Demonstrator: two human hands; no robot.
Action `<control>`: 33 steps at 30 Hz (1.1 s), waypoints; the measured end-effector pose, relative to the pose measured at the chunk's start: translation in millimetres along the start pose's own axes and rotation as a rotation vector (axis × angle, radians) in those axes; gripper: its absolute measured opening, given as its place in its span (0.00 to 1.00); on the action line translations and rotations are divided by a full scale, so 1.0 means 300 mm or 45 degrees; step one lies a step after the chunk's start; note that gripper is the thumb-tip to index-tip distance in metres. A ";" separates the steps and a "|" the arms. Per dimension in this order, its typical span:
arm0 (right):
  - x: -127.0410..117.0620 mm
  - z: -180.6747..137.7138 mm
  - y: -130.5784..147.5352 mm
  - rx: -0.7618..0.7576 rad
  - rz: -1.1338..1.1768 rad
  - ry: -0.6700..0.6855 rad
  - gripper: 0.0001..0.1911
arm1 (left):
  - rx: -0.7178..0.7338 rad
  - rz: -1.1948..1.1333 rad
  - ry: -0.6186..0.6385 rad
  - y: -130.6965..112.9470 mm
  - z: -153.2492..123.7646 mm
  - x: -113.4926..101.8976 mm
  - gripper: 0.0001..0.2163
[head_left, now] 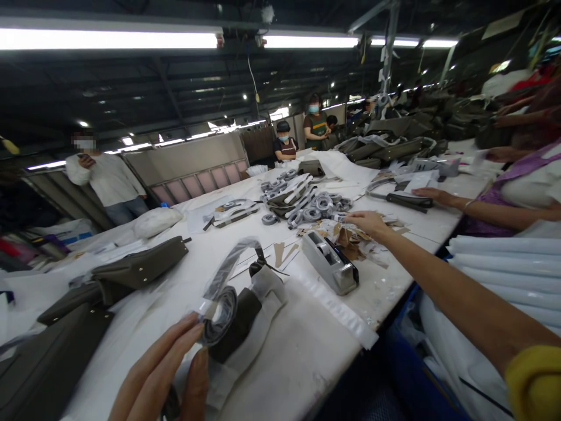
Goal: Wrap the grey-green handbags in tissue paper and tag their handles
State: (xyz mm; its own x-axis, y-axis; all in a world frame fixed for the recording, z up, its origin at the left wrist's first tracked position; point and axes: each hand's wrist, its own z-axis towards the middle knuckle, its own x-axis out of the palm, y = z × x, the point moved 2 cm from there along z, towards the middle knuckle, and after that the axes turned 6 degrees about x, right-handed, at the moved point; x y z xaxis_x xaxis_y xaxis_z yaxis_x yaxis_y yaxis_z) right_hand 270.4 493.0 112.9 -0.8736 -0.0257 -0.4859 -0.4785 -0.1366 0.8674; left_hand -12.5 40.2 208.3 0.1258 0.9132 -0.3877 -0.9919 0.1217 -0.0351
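My left hand (169, 365) is at the bottom left, holding a coiled grey strap in clear plastic (220, 313) by its edge. The strap rests on a dark bag in a white cover (258, 310). My right hand (367, 223), on an arm with a yellow sleeve, is stretched out flat over brown paper scraps (350, 237). Its fingertips are next to a pile of rolled straps (313, 209) and nothing shows in its grasp. A grey tape dispenser (331, 263) stands just in front of that hand.
Olive bags (140, 266) lie on the white table (307, 345) at the left. A person in purple at the right rests a hand (438, 196) on a dark strap. Stacked white sheets (504, 263) lie to the right. Other people stand at the far side.
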 end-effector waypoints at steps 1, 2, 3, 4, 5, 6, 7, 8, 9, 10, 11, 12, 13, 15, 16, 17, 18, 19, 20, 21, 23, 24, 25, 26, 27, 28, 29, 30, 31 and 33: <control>-0.018 0.000 0.028 -0.033 0.018 0.015 0.15 | -0.010 -0.018 0.025 -0.028 0.014 0.010 0.16; -0.035 -0.002 0.056 -0.064 0.036 0.026 0.16 | -0.002 -0.045 0.054 -0.054 0.028 0.024 0.15; -0.052 -0.006 0.084 -0.090 0.055 0.034 0.16 | 0.021 -0.084 0.090 -0.076 0.039 0.042 0.15; -0.067 -0.012 0.111 -0.111 0.075 0.038 0.16 | 0.048 -0.135 0.125 -0.093 0.047 0.063 0.15; -0.082 -0.020 0.137 -0.129 0.095 0.039 0.16 | 0.060 -0.200 0.158 -0.104 0.052 0.089 0.15; -0.097 -0.028 0.161 -0.141 0.112 0.040 0.16 | 0.046 -0.277 0.201 -0.108 0.053 0.118 0.15; -0.110 -0.039 0.184 -0.149 0.125 0.042 0.15 | -0.007 -0.359 0.256 -0.107 0.052 0.149 0.14; -0.122 -0.051 0.205 -0.154 0.137 0.047 0.14 | -0.080 -0.448 0.319 -0.103 0.050 0.183 0.14; -0.133 -0.065 0.223 -0.155 0.149 0.053 0.13 | -0.167 -0.546 0.381 -0.099 0.047 0.216 0.13; -0.142 -0.082 0.241 -0.156 0.161 0.062 0.13 | -0.250 -0.649 0.433 -0.096 0.045 0.248 0.13; -0.151 -0.103 0.258 -0.159 0.175 0.073 0.13 | -0.321 -0.752 0.476 -0.096 0.045 0.278 0.13; -0.157 -0.126 0.274 -0.166 0.191 0.089 0.13 | -0.379 -0.848 0.508 -0.098 0.048 0.306 0.13; -0.162 -0.153 0.292 -0.180 0.208 0.108 0.13 | -0.424 -0.932 0.525 -0.103 0.055 0.332 0.13; -0.163 -0.216 0.330 -0.219 0.239 0.161 0.14 | -0.481 -1.059 0.546 -0.119 0.078 0.383 0.13; -0.158 -0.251 0.352 -0.246 0.260 0.201 0.14 | -0.497 -1.109 0.554 -0.129 0.094 0.409 0.13; -0.150 -0.287 0.374 -0.274 0.286 0.248 0.13 | -0.512 -1.152 0.559 -0.138 0.112 0.436 0.14; -0.138 -0.325 0.397 -0.301 0.315 0.302 0.14 | -0.526 -1.190 0.563 -0.146 0.131 0.464 0.15; -0.124 -0.363 0.419 -0.320 0.346 0.360 0.14 | -0.543 -1.225 0.566 -0.153 0.150 0.493 0.17; -0.107 -0.401 0.439 -0.326 0.377 0.418 0.15 | -0.561 -1.259 0.570 -0.159 0.167 0.521 0.19; -0.088 -0.437 0.457 -0.325 0.402 0.473 0.16 | -0.584 -1.290 0.574 -0.163 0.182 0.548 0.21; -0.047 -0.504 0.483 -0.320 0.434 0.563 0.18 | -0.619 -1.338 0.585 -0.167 0.201 0.590 0.24; -0.028 -0.533 0.490 -0.333 0.445 0.593 0.18 | -0.625 -1.352 0.593 -0.167 0.203 0.606 0.23; -0.010 -0.558 0.493 -0.355 0.460 0.607 0.19 | -0.626 -1.359 0.600 -0.165 0.200 0.616 0.20; 0.007 -0.579 0.492 -0.378 0.474 0.607 0.19 | -0.625 -1.360 0.607 -0.161 0.193 0.623 0.16; 0.023 -0.596 0.486 -0.391 0.488 0.600 0.19 | -0.630 -1.354 0.613 -0.154 0.181 0.627 0.13; 0.037 -0.610 0.476 -0.394 0.506 0.586 0.20 | -0.646 -1.345 0.615 -0.146 0.166 0.630 0.10; 0.051 -0.622 0.462 -0.390 0.532 0.572 0.21 | -0.673 -1.337 0.609 -0.135 0.149 0.631 0.09; 0.065 -0.632 0.446 -0.377 0.563 0.566 0.22 | -0.706 -1.331 0.598 -0.123 0.133 0.631 0.09; 0.079 -0.642 0.427 -0.359 0.591 0.570 0.24 | -0.741 -1.327 0.582 -0.111 0.117 0.632 0.10; 0.112 -0.661 0.388 -0.318 0.617 0.621 0.26 | -0.810 -1.325 0.541 -0.090 0.091 0.631 0.11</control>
State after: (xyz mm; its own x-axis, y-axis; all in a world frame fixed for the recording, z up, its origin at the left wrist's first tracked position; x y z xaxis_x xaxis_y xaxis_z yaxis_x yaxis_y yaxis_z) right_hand 202.8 279.9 176.3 -0.8153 -0.5709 -0.0963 0.0374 -0.2178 0.9753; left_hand 38.4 220.5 160.9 0.9410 0.2924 -0.1702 -0.2786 0.3841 -0.8803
